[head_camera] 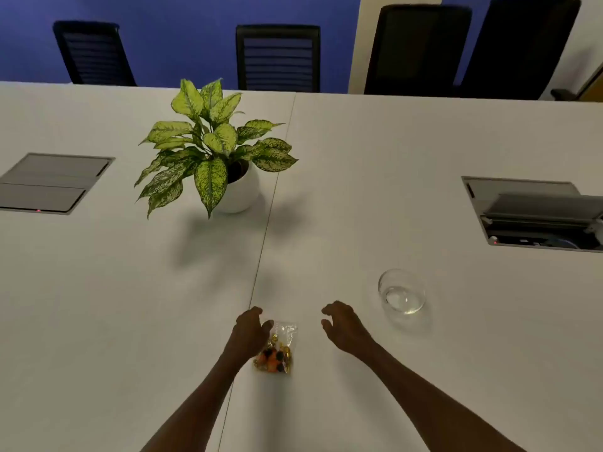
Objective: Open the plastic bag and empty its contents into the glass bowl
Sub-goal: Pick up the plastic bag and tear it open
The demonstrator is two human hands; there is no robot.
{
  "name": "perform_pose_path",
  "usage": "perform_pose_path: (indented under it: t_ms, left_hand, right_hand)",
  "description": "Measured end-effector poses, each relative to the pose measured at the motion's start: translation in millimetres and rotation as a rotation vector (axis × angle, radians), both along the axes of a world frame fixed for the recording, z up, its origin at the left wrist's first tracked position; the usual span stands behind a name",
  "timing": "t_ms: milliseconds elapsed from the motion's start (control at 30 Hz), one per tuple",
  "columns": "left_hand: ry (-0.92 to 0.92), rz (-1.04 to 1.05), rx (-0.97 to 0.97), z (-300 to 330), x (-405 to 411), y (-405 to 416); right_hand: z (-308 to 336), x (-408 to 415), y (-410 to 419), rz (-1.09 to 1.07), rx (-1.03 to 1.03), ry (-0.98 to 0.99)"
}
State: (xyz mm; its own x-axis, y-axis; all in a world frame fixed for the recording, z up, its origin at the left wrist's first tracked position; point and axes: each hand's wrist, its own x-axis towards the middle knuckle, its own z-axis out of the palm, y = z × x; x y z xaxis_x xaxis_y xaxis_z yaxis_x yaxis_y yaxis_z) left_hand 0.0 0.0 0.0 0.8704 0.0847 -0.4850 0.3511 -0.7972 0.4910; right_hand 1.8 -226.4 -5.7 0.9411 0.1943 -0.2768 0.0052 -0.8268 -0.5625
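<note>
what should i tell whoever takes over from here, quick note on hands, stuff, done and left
Left hand: open, at the left edge of the plastic bag, touching or nearly so; no grip yet.
Right hand: open, empty, fingers curled, right of the bag, apart from it.
Bag: flat on the table, looks unopened, orange, gold and dark pieces inside.
Glass bowl: empty, on the table to the right of the right hand.
Done: nothing yet.
Left: pick up the bag, open it, tip the pieces into the bowl.

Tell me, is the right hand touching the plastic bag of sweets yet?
Apart. The head view shows bare white table between the right hand, fingers spread and empty, and the plastic bag; only the left hand is at the bag.
</note>
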Motion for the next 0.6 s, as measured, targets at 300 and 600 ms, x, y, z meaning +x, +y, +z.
perform_pose_path:
  t_ms: [300,600]
  left_hand:
    - [0.037,0.251,-0.109,-27.2,-12.4,7.8]
    - [0.049,0.438,-0.262,-51.9,-12.4,7.7]
  right_hand:
    - [-27.7,0.8,57.2,-0.248,0.163,0.303]
    - [-46.8,-5.0,82.3,-0.56,0.332,0.41]
